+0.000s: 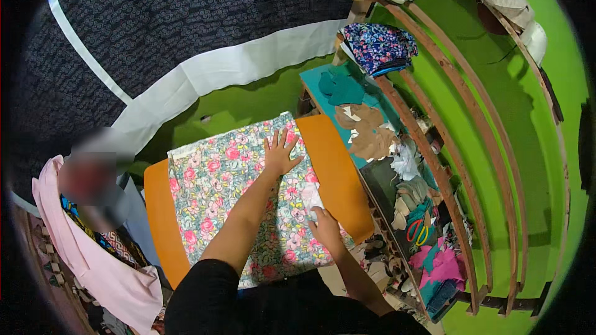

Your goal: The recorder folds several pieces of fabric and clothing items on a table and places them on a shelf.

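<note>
A floral cloth (214, 189) with pink and yellow blooms on grey-green lies spread over an orange-brown table (329, 161). On its far right part rests my left hand (282, 155), palm down with fingers spread. Nearer to me, my right hand (326, 229) is at the cloth's right edge, its fingers closed on the edge. Just beyond those fingers a pale patch (311, 196) shows, which looks like the cloth's turned-up underside. Part of the cloth's near edge is hidden by my arms and dark clothing.
To the right, a low bench (316, 87) carries fabric scraps, brown paper pieces (366, 130) and scissors (419, 229) with orange and yellow handles. A wooden rack (447, 142) holds folded dark floral cloth (382, 46). Pink cloth (93, 248) drapes beside a blurred shape at left.
</note>
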{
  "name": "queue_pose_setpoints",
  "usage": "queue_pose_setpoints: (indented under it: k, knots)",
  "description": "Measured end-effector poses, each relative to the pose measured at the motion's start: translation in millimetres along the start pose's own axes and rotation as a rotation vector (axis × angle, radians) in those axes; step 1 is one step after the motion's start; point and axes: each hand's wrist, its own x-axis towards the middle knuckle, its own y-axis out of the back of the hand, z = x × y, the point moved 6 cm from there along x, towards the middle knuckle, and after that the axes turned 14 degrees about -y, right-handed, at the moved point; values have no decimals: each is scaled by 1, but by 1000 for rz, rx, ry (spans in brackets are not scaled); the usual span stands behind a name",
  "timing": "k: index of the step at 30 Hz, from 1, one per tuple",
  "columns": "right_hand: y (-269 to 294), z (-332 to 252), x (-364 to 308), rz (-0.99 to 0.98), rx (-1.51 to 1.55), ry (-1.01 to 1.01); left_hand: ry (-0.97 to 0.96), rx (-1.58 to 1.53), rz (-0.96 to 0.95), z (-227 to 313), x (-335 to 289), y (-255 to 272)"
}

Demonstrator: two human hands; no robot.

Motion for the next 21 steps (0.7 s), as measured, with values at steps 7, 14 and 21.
queue_pose_setpoints:
  k: [7, 14, 21]
  knots:
    - [14, 67, -44, 201, -167, -313, 77, -12, -152, 4, -18, 13]
    - [13, 123, -91, 380, 73, -276, 93, -192, 55, 65, -142, 40]
    - [24, 111, -95, 301, 20, -453, 292, -166, 14, 70, -305, 60]
